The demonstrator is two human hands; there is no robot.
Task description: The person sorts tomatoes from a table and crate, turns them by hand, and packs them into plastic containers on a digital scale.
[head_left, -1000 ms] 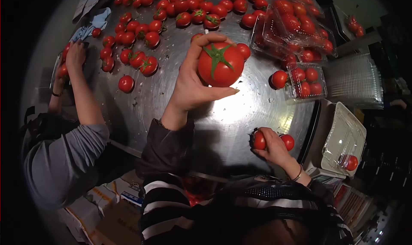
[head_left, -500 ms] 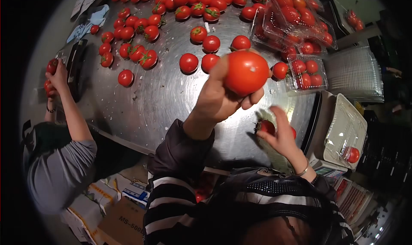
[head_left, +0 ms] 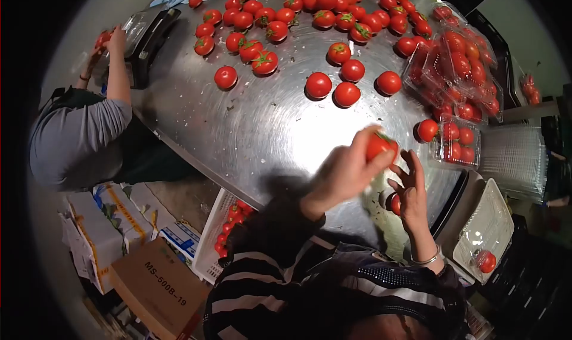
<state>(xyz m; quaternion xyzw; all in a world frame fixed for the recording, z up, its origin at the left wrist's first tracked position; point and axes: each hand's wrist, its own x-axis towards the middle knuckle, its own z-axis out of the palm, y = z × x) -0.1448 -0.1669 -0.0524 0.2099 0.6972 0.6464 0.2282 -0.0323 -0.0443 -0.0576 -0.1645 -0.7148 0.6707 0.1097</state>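
My left hand [head_left: 345,170] is closed around a red tomato [head_left: 379,148] with a green stem, held above the metal table. Close on its right, my right hand [head_left: 412,194] has its fingers spread and bent, with a bracelet at the wrist. Another tomato [head_left: 395,204] shows beside the right palm, partly hidden; whether the hand touches it is unclear. Beneath lies a pale greenish, cloth-like strip [head_left: 390,233]. Several loose tomatoes, among them one at the front [head_left: 347,94], sit beyond my hands.
Filled clear tomato boxes [head_left: 459,66] are stacked at the right, near a stack of clear lids or trays [head_left: 512,161]. A pale tray [head_left: 491,221] holds a wrapped tomato. At left, a co-worker [head_left: 83,131] handles tomatoes by a black machine [head_left: 149,54]. Cartons [head_left: 158,280] and a white crate [head_left: 208,245] stand below.
My left hand has lowered and moved right with its tomato, toward my right hand. The view has shifted, showing more of the cartons and crate. The right hand's fingers now point upward.
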